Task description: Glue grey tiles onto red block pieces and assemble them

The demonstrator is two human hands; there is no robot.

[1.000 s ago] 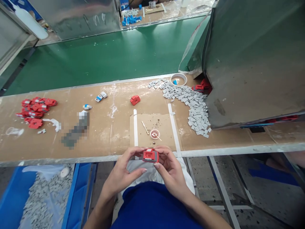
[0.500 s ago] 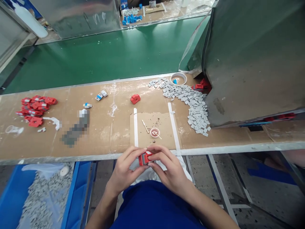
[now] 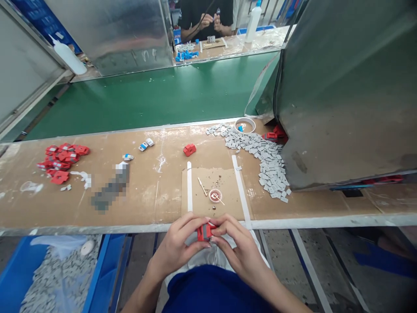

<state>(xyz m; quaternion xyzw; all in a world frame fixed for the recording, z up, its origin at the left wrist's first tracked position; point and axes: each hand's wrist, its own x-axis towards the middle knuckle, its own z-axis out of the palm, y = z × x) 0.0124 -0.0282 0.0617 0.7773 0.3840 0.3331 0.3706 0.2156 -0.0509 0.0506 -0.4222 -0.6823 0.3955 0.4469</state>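
While the left hand (image 3: 177, 245) and right hand (image 3: 237, 247) pinch it, each grip narrowed to its width: one red-and-grey plastic piece (image 3: 204, 233), at the counter's (image 3: 140, 191) front edge; beyond, one small cup (image 3: 213, 201) on cardboard (image 3: 233, 204).

Near bench rim (image 3: 130, 228): covered in view by left hand (image 3: 179, 243) and right hand (image 3: 237, 248).
Tan cardboard pad (image 3: 200, 206): small round cup of reddish stuff (image 3: 213, 197) and thin white stick (image 3: 202, 187) stand in the way.
Left lane: open bench between pad and blurred grey patch (image 3: 110, 191).
Far left: heap of red plastic pieces (image 3: 67, 156) obstructs.
Right: low spread of grey flat tiles (image 3: 269, 167), then tall grey metal panel (image 3: 342, 108).
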